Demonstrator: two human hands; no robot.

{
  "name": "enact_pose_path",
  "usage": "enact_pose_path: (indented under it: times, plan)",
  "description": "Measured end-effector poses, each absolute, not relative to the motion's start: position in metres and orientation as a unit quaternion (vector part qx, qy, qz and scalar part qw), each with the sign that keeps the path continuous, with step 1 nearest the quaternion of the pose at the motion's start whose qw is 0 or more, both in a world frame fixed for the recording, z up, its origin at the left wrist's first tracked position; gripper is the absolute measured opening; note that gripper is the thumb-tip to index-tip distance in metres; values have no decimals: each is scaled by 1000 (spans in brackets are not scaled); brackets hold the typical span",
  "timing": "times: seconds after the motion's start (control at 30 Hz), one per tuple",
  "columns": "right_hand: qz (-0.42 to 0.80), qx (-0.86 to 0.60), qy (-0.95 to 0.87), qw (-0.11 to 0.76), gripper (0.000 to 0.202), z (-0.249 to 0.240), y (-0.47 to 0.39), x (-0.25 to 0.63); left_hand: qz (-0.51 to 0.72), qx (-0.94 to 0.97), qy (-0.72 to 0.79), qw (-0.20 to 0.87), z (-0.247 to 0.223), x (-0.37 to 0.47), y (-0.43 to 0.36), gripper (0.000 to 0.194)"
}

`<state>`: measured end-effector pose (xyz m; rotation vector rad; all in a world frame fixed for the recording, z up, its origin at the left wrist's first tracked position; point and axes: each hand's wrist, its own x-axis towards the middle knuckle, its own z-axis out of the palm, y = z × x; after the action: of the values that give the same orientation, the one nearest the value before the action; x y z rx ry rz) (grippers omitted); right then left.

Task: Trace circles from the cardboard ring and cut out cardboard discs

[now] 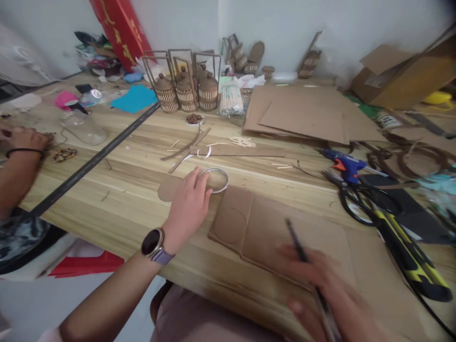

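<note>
1. The left hand [188, 204] is placed at the left side of a thin ring [227, 180], whose rim is gripped between bent fingers.
2. The ring is located over the wooden table [131, 204], between a loose cardboard disc [167, 191] and a folded cardboard sheet [295, 225], near the sheet's far left corner.
3. A dark pen-like tool [296, 239] is held in the right hand [320, 273] above the sheet. The fingers are closed around its shaft; their exact placement is blurred, and whether the tool is a pen or a blade cannot be told.
4. A round outline [245, 222] is seen on the sheet's left panel.
5. The ring is judged light and fairly stiff, and its smooth rim may slip or be bent by a hard squeeze. It is best taken by opposite edges, or pressed down lightly from above.
6. The sheet is judged light and firm, but likely to be creased at its fold; it should be steadied flat near an edge.
7. The tool is judged light and rigid, and should be taken low on the shaft for control.
</note>
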<state>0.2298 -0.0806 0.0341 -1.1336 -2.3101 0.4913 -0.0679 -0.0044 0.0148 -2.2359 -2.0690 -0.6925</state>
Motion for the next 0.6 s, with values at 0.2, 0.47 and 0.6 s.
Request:
enact_pose_path:
  times: [0.2, 0.47, 0.6]
  plan:
    - [-73, -438, -883, 154, 49, -27, -56, 306, -237, -646, -671, -276, 28, -66, -53, 48]
    - [-92, -409, -895, 152, 54, -32, -56, 311, -320, -444, -676, -494, 39, -58, -57, 53]
    - [-86, -380, -905, 168, 59, -30, -57, 314, -375, -327, -578, -647, 39, -57, -41, 42]
